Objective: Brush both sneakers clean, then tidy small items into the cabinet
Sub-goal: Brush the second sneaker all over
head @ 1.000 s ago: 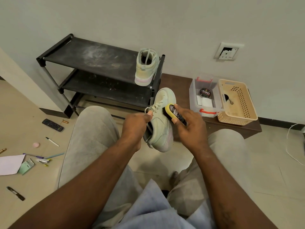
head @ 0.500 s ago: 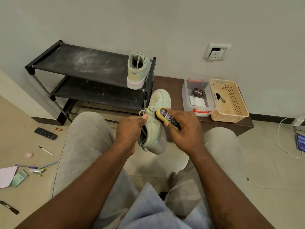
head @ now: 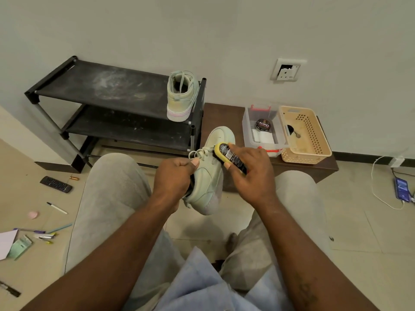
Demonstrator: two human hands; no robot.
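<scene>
Closest on my feed, the person's knees in grey trousers (head: 112,189) spread to either side, and both forearms reach out between them. I read the left hand (head: 177,176) as clenched around the collar of a pale green sneaker (head: 208,185), thumb up by the laces. The right hand (head: 249,176) has its fingers wrapped round a yellow-backed brush (head: 225,153), which lies against the shoe's side beside the laces. That sneaker is held in the air over the floor (head: 359,221), which is pale tile, toe pointing away. On the tiles to the left I see scattered small items: a black marker (head: 9,289), a sheet of paper (head: 6,243), a green card (head: 21,246), several pens (head: 42,234), a pink blob (head: 33,214), a white pen (head: 57,208), a remote (head: 56,184) and a battery (head: 74,178). To the right a phone (head: 401,189) lies on a white cable (head: 379,194). Further off, a black two-shelf rack (head: 112,86), smeared with whitish dust, carries the second sneaker (head: 182,97) at the right end of its top shelf, heel toward me. Beside the rack, a low brown bench (head: 303,169) bears a clear box (head: 249,131) holding a polish tin (head: 262,125), with a beige basket (head: 318,151) touching the box. Behind is a plain wall with a socket (head: 287,69).
</scene>
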